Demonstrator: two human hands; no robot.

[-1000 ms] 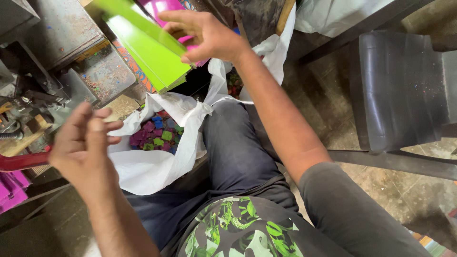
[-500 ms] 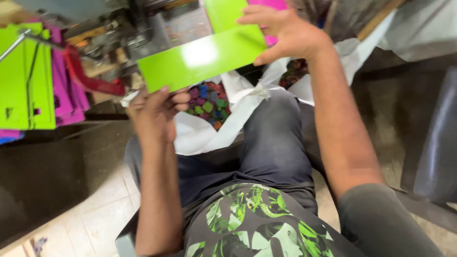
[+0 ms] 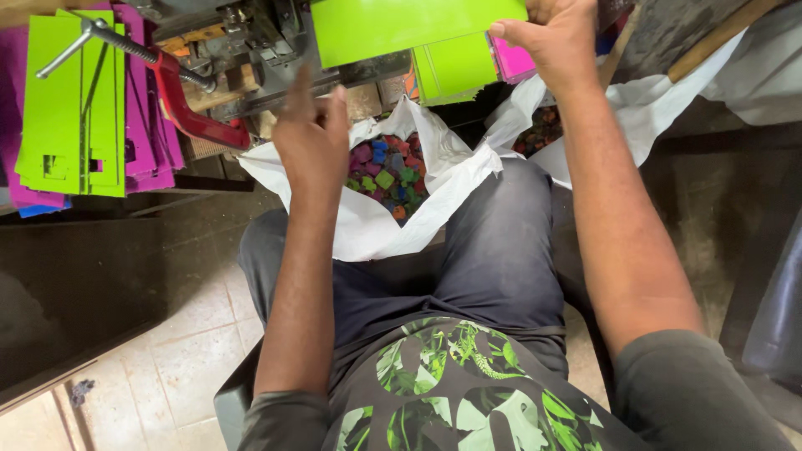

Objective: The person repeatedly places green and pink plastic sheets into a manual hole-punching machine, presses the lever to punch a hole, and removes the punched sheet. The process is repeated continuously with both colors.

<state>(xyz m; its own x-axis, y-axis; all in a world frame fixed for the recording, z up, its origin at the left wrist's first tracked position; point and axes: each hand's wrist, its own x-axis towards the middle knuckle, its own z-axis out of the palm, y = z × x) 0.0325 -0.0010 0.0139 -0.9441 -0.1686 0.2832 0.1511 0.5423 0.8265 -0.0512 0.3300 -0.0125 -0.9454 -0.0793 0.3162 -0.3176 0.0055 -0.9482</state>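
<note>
sleeves [image 3: 668, 392]: grey | shirt [image 3: 451, 392]: black, green leaf print | trousers [image 3: 493, 250]: dark

Top edge cuts off the green sheet [image 3: 401, 29] and right hand's [image 3: 555, 42] knuckles; left hand [image 3: 311, 138] motion-blurred at fingertips; white bag [image 3: 376, 225] hides most coloured scraps [image 3: 386, 171]; pink sheets [image 3: 511, 60] mostly hidden behind hand.

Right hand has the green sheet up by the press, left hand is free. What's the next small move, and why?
Probably bring the left hand up to the green sheet's free left edge. Only the right hand grips it, at one end, and the left hand hovers open just below, holding nothing.
</note>
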